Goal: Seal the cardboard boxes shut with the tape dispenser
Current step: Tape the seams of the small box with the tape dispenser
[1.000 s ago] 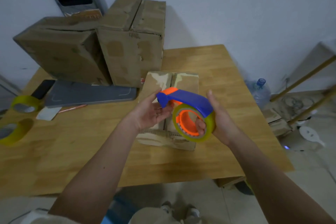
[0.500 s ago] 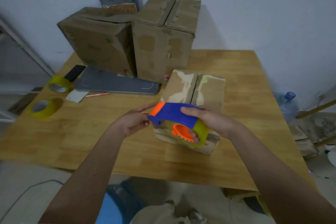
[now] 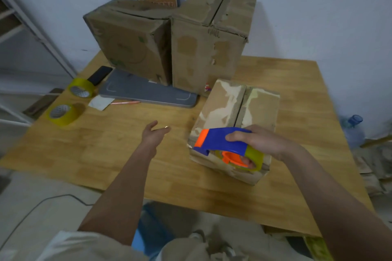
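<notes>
1. Left hand (image 3: 156, 133) has left the tape dispenser (image 3: 228, 144), fingers loosely spread at 9 o'clock.
2. Right hand (image 3: 261, 141) grips it over the small box (image 3: 235, 121)'s near end; seam runs 12–6.

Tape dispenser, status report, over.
Right hand gripping blue-and-orange plastic tape dispenser over small cardboard box. Left hand open, off box. Seam clear.

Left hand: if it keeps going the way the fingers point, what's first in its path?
Likely the small cardboard box. The left hand is open over bare table, fingers aimed up-right. Depth is unclear; it might pass short of it.
</notes>
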